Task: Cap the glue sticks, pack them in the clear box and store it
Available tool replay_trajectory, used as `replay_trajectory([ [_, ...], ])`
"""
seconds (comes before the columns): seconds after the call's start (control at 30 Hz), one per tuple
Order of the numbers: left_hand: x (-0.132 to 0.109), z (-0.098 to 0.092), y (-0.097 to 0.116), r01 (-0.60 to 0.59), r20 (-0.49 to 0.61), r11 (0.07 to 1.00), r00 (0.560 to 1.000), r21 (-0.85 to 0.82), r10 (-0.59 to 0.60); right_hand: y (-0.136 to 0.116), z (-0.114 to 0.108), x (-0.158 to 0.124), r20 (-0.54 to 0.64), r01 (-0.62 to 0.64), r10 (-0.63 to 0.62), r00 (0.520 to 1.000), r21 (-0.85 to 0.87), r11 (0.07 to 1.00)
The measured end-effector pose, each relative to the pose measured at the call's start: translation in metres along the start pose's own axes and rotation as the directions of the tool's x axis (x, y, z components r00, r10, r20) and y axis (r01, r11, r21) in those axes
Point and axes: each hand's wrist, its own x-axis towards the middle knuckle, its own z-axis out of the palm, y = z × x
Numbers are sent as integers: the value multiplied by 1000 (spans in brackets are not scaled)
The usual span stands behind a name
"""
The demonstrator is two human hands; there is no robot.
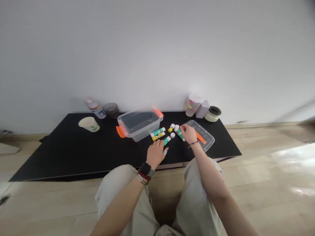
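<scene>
Left hand [156, 154]: palm down on the black worktop [73, 147], fingers loosely bent, tips just beside the near glue stick [167, 141]; hold on it not discernible at this size.

Right hand [189, 133]: fingers closed on the green-labelled glue stick [180, 134], at the near edge of the clear lid [206, 140].

Between and just beyond the hands: a loose white cap [172, 135], a short yellow stick [170, 128], and a green and yellow pair of sticks [157, 134] lying side by side, close against the clear box [139, 126] with orange latches.

Far left of the worktop: paper cup [89, 124], spray bottle [95, 109], dark bowl [111, 109].

Far right, by the wall: drinks cup [194, 104], grey carton [202, 109], round lidded pot [213, 113].
</scene>
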Motion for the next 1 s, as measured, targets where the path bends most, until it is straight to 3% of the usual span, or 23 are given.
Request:
replay_trajectory([
  [0.1, -36, -10, -4, -54, 139, 980, 987, -191, 81, 2, -2, -21, 174, 54, -41, 984, -70, 996],
  [0.17, -61, -8, -9, -65, 269, 952, 951, -299, 149, 4, 3, -46, 357, 156, -115, 927, -89, 984],
  [0.27, -89, 8, -13, -38, 471, 969, 869, -244, 153, 4, 22, -97, 650, 331, -206, 732, -75, 941],
  [0.33, -98, 18, -11, -39, 526, 983, 841, -180, 130, 0, 36, -130, 770, 407, -207, 604, -74, 910],
  [0.4, -99, 20, -6, -60, 532, 981, 833, -183, 151, -7, 45, -157, 821, 454, -211, 530, -65, 889],
  [0.47, -96, 10, -1, -99, 548, 968, 809, -230, 212, -17, 43, -173, 851, 489, -248, 463, -12, 872],
  [0.53, -90, -15, 1, -149, 591, 938, 742, -313, 316, -29, 22, -174, 904, 517, -303, 303, 111, 849],
  [0.57, -86, -33, -1, -176, 604, 906, 694, -384, 391, -35, 5, -170, 920, 510, -346, 184, 211, 834],
  [0.6, -81, -54, -3, -173, 601, 855, 644, -488, 473, -40, -16, -162, 926, 487, -377, 25, 318, 814],
  [0.63, -75, -77, -7, -134, 578, 785, 604, -605, 549, -46, -40, -153, 880, 408, -469, -74, 456, 791],
  [0.67, -68, -101, -11, -98, 519, 696, 596, -711, 613, -50, -66, -141, 788, 307, -597, -152, 612, 729],
  [0.7, -60, -125, -16, -46, 455, 598, 603, -800, 655, -53, -91, -128, 661, 224, -731, -170, 748, 625],
  [0.73, -51, -147, -21, 14, 367, 470, 646, -883, 670, -56, -113, -114, 530, 154, -845, -68, 843, 516],
  [0.77, -41, -165, -26, 50, 232, 285, 722, -957, 651, -57, -130, -98, 400, 101, -914, 65, 909, 405],
  [0.8, -31, -179, -31, 54, 82, 64, 800, -996, 594, -57, -142, -83, 222, 31, -943, 247, 971, 236],
  [0.83, -20, -188, -35, 53, -3, -105, 877, -993, 480, -56, -146, -67, 93, -30, -906, 413, 996, 88],
  [0.87, -8, -192, -38, 50, -40, -238, 933, -970, 358, -55, -143, -51, 49, -82, -846, 530, 997, 7],
  [0.9, 3, -189, -40, 58, -33, -338, 966, -939, 257, -52, -134, -36, 84, -139, -792, 605, 990, -1],
  [0.97, 25, -169, -44, 144, 91, -453, 986, -880, 138, -44, -100, -10, 211, -266, -706, 676, 963, 33],
  [1.0, 34, -152, -46, 220, 170, -480, 975, -849, 146, -38, -80, -1, 312, -349, -652, 691, 934, 76],
])
